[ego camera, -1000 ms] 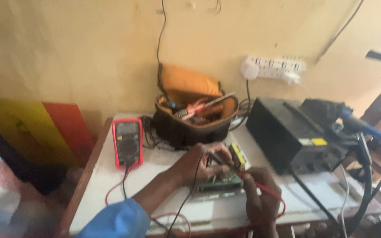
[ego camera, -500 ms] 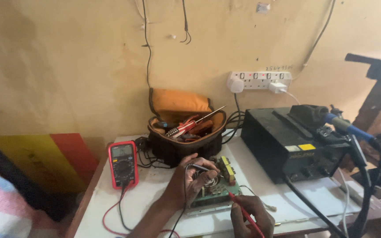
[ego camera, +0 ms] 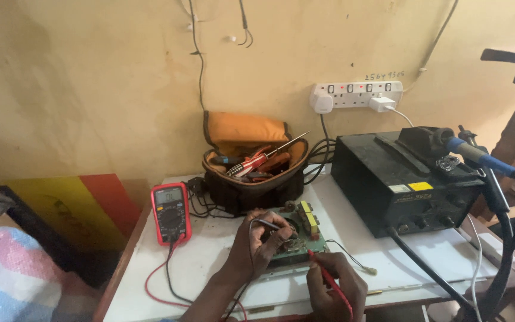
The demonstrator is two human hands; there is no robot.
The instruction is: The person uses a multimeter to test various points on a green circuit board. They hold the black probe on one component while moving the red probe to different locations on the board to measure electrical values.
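Note:
A green circuit board [ego camera: 303, 234] with yellow parts lies on the white table [ego camera: 210, 262]. My left hand [ego camera: 258, 243] rests on the board's left side and pinches a black probe [ego camera: 267, 224] with its tip on the board. My right hand [ego camera: 335, 285], at the table's front edge, grips a red probe [ego camera: 324, 272] whose tip touches the board's lower right. Red and black leads [ego camera: 162, 286] run left to a red multimeter [ego camera: 170, 213] lying face up.
An orange and black tool bag [ego camera: 251, 164] with screwdrivers stands behind the board. A black soldering station [ego camera: 403, 179] with a blue-handled iron [ego camera: 478, 156] sits at right. A white power strip [ego camera: 356, 94] hangs on the wall. Striped cloth [ego camera: 13, 280] lies at lower left.
The view has shifted up and left a little. My right hand has brought the red probe tip onto the board; my left hand stays on the board with the black probe.

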